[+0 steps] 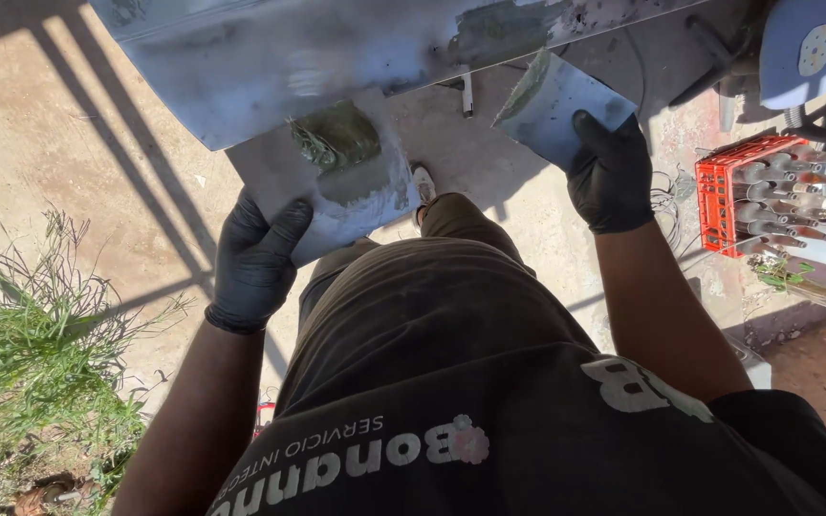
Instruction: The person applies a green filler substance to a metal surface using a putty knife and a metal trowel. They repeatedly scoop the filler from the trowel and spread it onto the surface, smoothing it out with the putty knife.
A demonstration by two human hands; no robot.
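Dark shirt fabric [489, 401] is filling the lower centre of the frame, closest to the lens, with both forearms extending upward from it

Left hand [258, 256], in a black glove, is gripping the lower left corner of a flat mixing board [284, 177] at centre left; the fingers are closed around the edge with the thumb lying across the top face. A mound of greenish filler paste [336, 139] is sitting on the board's upper part, so the board is being held roughly level, apparently to keep the paste from sliding

Right hand [610, 172], also gloved in black, is clamping a wide flat spreader [552, 105] at upper centre right, fingers shut over its lower corner. A smear of the same greenish paste is lying along the spreader's upper left edge, which is pointing toward the grey body panel [241, 67] running across the top of the frame. A patch of filler is showing on that panel near top centre

At the right edge, a red plastic crate [725, 191] is standing on the ground, holding rows of grey bottles or cans; the exact kind cannot be told. A tuft of grass [31, 354] is growing at the lower left, on sunlit concrete ground [69, 143]
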